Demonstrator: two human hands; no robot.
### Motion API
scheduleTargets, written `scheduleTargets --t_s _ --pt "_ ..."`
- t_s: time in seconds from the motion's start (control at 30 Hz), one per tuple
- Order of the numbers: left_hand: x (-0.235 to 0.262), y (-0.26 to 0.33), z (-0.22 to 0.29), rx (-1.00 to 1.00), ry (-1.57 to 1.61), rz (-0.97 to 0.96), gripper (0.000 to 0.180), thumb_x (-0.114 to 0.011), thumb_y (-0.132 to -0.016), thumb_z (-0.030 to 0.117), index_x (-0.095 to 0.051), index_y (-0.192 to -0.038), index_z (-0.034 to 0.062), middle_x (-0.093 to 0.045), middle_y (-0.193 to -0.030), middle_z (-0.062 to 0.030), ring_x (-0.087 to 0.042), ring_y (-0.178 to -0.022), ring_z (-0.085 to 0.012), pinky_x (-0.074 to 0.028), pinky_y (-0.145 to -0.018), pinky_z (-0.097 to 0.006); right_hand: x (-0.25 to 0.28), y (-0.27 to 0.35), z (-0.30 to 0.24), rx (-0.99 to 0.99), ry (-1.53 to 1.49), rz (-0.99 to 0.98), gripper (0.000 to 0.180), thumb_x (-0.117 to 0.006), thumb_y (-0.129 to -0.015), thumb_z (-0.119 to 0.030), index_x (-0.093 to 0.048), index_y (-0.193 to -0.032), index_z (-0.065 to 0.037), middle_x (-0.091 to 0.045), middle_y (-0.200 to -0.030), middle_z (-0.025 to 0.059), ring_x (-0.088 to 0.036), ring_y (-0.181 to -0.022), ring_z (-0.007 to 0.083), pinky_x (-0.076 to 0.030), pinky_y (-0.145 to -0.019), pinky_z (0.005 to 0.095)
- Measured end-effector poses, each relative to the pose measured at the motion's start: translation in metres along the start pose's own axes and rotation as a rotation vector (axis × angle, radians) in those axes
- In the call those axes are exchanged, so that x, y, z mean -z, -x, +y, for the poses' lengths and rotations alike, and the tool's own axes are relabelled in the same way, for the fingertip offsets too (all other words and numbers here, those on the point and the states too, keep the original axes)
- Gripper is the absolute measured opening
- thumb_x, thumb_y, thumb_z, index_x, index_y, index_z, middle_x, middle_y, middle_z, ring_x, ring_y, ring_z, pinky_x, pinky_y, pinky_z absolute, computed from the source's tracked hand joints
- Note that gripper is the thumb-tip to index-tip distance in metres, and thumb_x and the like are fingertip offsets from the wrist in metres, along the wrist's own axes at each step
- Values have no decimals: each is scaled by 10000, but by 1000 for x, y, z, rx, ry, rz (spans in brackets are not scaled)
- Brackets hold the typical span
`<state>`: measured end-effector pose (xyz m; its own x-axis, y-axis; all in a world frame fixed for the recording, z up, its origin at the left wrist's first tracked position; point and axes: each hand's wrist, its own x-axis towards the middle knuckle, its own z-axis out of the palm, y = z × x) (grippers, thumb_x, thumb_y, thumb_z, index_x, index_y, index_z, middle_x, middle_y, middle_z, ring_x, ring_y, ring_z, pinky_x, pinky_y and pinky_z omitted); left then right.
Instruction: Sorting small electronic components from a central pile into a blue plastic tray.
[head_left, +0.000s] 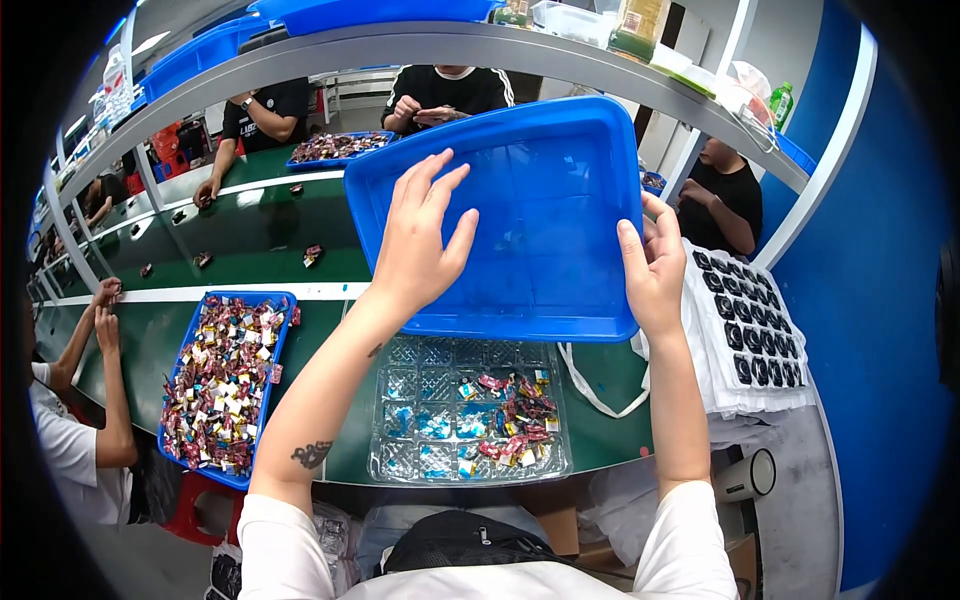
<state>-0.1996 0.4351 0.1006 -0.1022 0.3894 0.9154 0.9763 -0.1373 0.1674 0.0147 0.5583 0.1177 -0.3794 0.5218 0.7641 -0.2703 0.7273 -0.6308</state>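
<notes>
A large blue plastic tray (540, 230) is tilted up in front of me, its inside facing me. My right hand (655, 262) grips its right rim, thumb on the inner side and fingers behind. With fingers spread, my left hand (422, 225) is in front of the tray's left part and holds nothing. Below the tray, a clear plastic compartment tray (400, 385) lies on the bench. Small dark-red, yellow and white parts (515, 415) are heaped in its right-hand compartments, and blue bits show in others.
A blue tray (268, 420) full of similar small parts lies to the left on the green bench (335, 330). At right stands a white stack with rows of black pieces (750, 320). A shelf beam (420, 45) crosses above. Other people sit around the bench.
</notes>
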Motion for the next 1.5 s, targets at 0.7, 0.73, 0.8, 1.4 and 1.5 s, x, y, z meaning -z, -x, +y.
scheduleTargets --t_s 0.7,0.73,0.8,1.4,1.5 --pt "-2 42 -16 114 131 -34 394 -603 -796 69 -548 -1179 -8 -438 -1292 -214 -401 -1235 -385 -332 -1032 -442 26 24 -19 108 173 89 314 -521 -917 -22 -462 -1220 38 -618 -1069 133 -589 -964 144 -446 -852 248" --pt "-1 39 -16 88 52 13 410 -604 -795 73 -538 -1193 -4 -427 -1300 -212 -393 -1234 -385 -325 -1033 -445 27 25 -20 106 173 85 314 -521 -917 -22 -462 -1220 38 -618 -1069 133 -589 -964 144 -446 -852 248" --pt "-2 31 -18 143 -35 63 514 -606 -799 100 -458 -1285 19 -346 -1361 -224 -345 -1248 -396 -276 -1056 -460 28 26 -23 64 152 88 312 -522 -917 -22 -464 -1218 40 -621 -1064 131 -588 -962 141 -445 -855 250" --pt "-18 43 34 -202 223 -388 437 -665 -769 116 -541 -1176 15 -479 -1281 -183 -483 -1157 -366 -423 -964 -424 31 31 -38 117 254 149 315 -539 -912 -22 -492 -1215 52 -630 -1076 138 -595 -929 125 -458 -816 231" --pt "-14 28 33 -274 162 -154 321 -666 -768 120 -586 -1053 -4 -525 -1203 -160 -520 -1100 -344 -476 -888 -401 34 33 -43 80 278 128 321 -533 -921 -47 -490 -1227 39 -624 -1081 142 -599 -947 141 -464 -831 241"
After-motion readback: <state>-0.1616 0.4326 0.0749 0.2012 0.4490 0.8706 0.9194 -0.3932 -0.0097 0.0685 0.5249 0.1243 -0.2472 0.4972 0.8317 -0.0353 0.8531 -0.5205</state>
